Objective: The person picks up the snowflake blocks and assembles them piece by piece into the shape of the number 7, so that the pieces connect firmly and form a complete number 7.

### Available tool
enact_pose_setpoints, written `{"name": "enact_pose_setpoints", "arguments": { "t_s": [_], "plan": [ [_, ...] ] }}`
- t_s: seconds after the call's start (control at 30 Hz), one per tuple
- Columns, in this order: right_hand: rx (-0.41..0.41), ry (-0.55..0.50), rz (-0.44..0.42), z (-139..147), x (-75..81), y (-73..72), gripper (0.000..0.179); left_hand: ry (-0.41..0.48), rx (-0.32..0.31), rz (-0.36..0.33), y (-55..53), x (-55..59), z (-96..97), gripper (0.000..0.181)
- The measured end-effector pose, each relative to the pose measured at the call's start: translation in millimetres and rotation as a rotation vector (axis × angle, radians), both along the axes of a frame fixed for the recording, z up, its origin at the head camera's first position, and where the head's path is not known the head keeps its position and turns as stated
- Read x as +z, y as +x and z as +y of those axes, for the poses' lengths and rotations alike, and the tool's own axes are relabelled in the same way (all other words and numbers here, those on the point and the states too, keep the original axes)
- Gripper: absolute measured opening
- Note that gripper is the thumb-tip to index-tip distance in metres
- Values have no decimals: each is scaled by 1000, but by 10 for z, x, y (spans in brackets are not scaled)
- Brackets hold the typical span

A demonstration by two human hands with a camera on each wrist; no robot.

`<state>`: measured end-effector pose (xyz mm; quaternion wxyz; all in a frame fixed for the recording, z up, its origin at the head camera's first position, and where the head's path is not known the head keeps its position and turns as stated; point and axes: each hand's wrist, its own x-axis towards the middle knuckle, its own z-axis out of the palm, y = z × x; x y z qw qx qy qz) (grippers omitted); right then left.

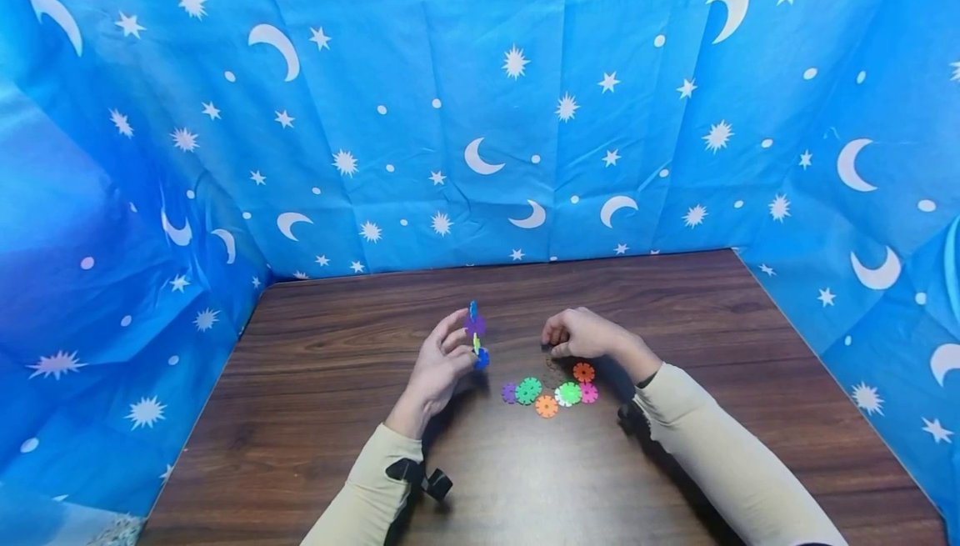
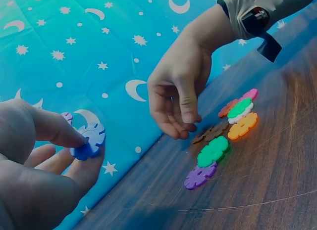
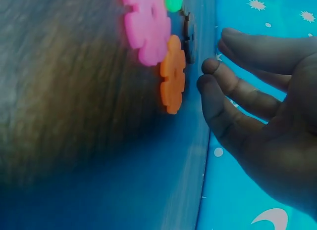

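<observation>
My left hand pinches a dark blue notched disc between thumb and fingers. That disc is part of a joined upright stack, with a yellow disc, a purple disc and a lighter blue disc above it. Over the table my right hand hangs with loosely bent fingers and nothing seen between them. Brown notched discs lie just below its fingertips. Close by are an orange disc and a pink disc, both flat on the table.
Also lying on the wooden table are a purple disc, a green disc, another orange disc and a light green disc overlapping a white one. A blue star-and-moon cloth hangs behind and at the sides.
</observation>
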<state>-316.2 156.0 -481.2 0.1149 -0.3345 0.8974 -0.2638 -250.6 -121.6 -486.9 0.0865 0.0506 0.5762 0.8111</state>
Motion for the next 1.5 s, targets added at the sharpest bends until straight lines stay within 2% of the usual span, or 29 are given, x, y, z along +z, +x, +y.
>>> {"name": "enact_pose_setpoints", "arguments": {
  "t_s": [0.07, 0.2, 0.33, 0.37, 0.63, 0.87, 1.03, 1.3, 1.5],
  "plan": [
    [17, 23, -5, 6, 6, 2, 17, -26, -48, 9, 3, 13, -5, 84],
    [58, 70, -17, 12, 16, 8, 23, -51, -121, 34, -18, -23, -23, 93],
    [88, 102, -9, 13, -1, 11, 27, -68, -146, 26, -17, -30, -25, 97],
    [89, 106, -5, 13, -5, 13, 27, -76, -147, 23, 7, 11, -15, 97],
    [70, 117, 4, 0, -12, 25, 26, -108, -163, 32, 7, 21, -7, 96],
    [33, 125, 0, -10, -15, 38, 30, -50, -109, 11, 1, 12, 17, 81],
    [21, 91, -29, -9, -8, 52, 30, -18, -55, -34, -9, 9, 35, 57],
    [40, 37, -14, 9, -27, 45, 26, -84, 25, -58, -9, 24, 54, 36],
    [38, 12, 3, 33, -30, 44, 22, -98, 91, -17, -14, 28, 76, 35]
  ]
}}
